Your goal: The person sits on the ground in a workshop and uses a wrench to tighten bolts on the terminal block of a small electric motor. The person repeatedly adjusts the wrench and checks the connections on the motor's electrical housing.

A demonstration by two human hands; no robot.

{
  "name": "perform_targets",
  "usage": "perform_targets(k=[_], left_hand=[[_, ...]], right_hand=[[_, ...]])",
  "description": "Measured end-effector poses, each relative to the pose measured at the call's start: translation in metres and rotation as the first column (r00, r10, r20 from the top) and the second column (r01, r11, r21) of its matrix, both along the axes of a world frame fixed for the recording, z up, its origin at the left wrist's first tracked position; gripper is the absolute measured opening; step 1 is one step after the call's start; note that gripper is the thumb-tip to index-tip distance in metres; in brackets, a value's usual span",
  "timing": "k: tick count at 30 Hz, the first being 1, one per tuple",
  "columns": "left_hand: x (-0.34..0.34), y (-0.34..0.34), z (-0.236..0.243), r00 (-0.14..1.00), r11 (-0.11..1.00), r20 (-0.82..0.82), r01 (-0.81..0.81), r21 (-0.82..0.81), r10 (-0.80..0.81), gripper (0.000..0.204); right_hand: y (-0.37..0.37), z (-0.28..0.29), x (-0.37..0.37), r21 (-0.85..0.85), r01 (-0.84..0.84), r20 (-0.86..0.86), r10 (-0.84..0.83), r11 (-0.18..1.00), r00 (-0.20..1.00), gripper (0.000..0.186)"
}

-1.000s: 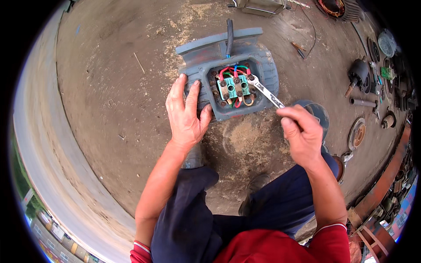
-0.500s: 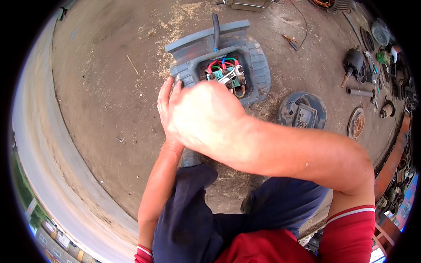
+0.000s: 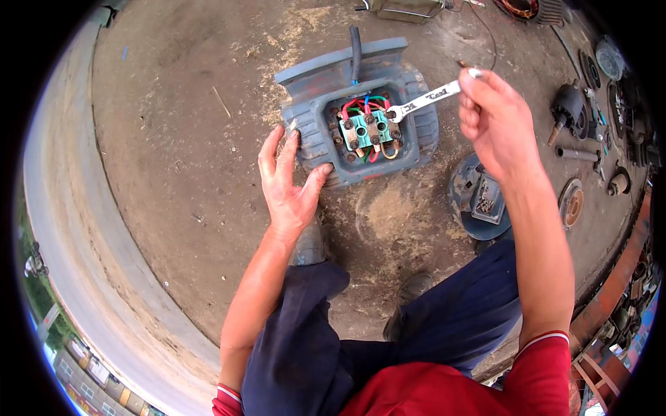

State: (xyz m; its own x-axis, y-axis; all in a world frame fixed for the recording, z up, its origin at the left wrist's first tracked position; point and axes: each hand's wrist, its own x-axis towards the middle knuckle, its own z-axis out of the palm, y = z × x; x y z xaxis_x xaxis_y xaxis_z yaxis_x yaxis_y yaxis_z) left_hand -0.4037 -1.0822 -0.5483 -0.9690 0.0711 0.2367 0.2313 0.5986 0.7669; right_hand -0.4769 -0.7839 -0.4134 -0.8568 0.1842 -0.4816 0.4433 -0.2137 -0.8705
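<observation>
A grey electric motor [image 3: 319,149] stands on the dirt ground in front of me, its terminal box uncovered. Inside sits a turquoise terminal block [image 3: 361,133] with bolts and red, green and blue wires. My right hand [image 3: 494,114] is closed round one end of a silver wrench [image 3: 431,98]. The wrench's open jaw is at the upper right bolt of the block. Spread fingers of my left hand [image 3: 290,187] rest against the motor's left ribbed side, with the thumb at the box's lower left corner. A thick black cable [image 3: 356,54] rises from the far side of the box.
Right of the motor lies a round grey cover [image 3: 463,182] holding a small tray [image 3: 488,198] of loose hardware. Farther right are a rotor [image 3: 565,102], a metal tube [image 3: 577,154], a rusty disc [image 3: 572,203] and scattered tools. A green box [image 3: 406,10] stands at the far side.
My right hand has swung out to the right from over my left hand, turning the wrench's shank with it. The terminal block and my left hand are now uncovered.
</observation>
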Motion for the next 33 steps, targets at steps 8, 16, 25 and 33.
perform_targets(k=[8, 16, 25, 33], left_hand=[[0.001, 0.0, -0.004, 1.0, 0.998, 0.012, 0.02, 0.051, -0.02, 0.07], [-0.002, 0.003, 0.004, 1.0, 1.0, 0.02, -0.002, -0.011, 0.002, 0.07], [-0.003, 0.005, 0.017, 1.0, 0.995, -0.002, 0.005, -0.102, -0.006, 0.068], [-0.01, 0.005, 0.028, 0.999, 0.996, -0.04, -0.033, -0.084, 0.029, 0.058]], right_hand=[[-0.135, 0.039, -0.034, 0.943, -0.299, 0.238, 0.923, -0.145, 0.302, 0.021], [-0.049, 0.021, 0.092, 0.941, -0.255, -0.034, 0.81, 0.224, 0.586, 0.009], [-0.01, 0.02, -0.031, 0.232, -0.218, -0.013, 0.227, 0.948, 0.974, 0.017], [-0.107, 0.039, -0.041, 0.978, -0.204, 0.077, 0.855, 0.034, 0.513, 0.019]])
